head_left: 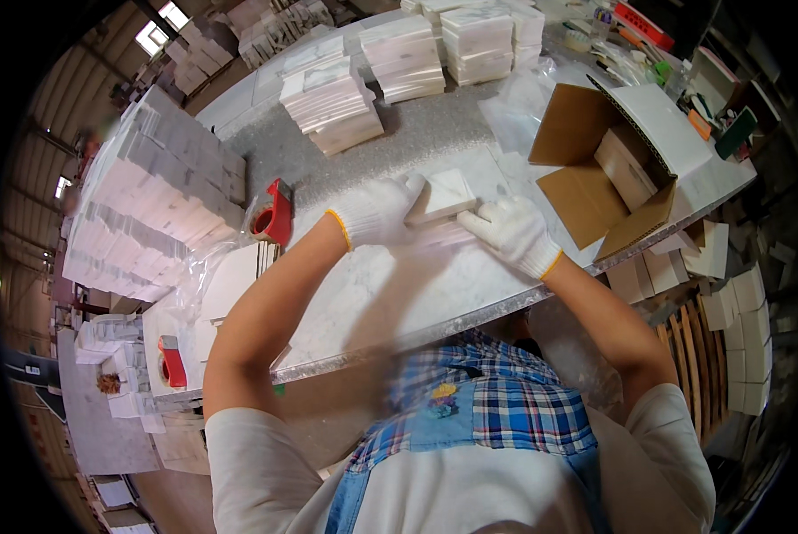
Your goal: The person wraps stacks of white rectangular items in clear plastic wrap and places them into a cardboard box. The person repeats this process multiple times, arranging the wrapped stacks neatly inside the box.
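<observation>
On the white marble slab in front of me lies a small stack of white marble tiles point(443, 194). My left hand point(376, 212), in a white knit glove, grips the stack's left end, its thumb and fingers closed about the edge. My right hand point(508, 231), gloved alike, is at the near right corner with its fingers curled against the tiles. Its fingertips are partly hidden. Right of the hands stands a cardboard box point(586, 200) on its side, flaps spread towards me, with white tiles point(626, 167) inside.
Tall tile stacks point(154, 191) rise at the left, and more tile piles point(332, 105) line the far side. A red tape dispenser point(279, 214) stands left of my left hand; another red dispenser point(171, 362) sits near the left corner. Clear plastic point(514, 107) lies behind the box.
</observation>
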Motion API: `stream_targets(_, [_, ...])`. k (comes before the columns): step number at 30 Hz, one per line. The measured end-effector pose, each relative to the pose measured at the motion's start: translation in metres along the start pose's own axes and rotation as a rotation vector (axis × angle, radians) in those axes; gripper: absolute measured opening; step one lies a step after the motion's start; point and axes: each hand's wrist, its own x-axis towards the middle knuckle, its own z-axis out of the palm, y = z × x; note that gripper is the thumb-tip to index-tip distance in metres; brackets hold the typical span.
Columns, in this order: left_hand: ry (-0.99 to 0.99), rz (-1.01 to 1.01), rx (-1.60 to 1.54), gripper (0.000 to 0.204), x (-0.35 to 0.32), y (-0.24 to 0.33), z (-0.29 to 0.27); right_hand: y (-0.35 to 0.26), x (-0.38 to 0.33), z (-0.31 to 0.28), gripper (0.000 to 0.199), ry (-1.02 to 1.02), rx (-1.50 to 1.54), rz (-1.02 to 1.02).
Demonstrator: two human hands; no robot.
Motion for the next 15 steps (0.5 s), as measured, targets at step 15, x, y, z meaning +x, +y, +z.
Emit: stream_targets(15, [0.193, 0.139, 0.061, 0.056, -0.007, -0.009, 0.022, -0.009, -0.026, 0.002, 0.024, -0.023, 0.134, 0.284])
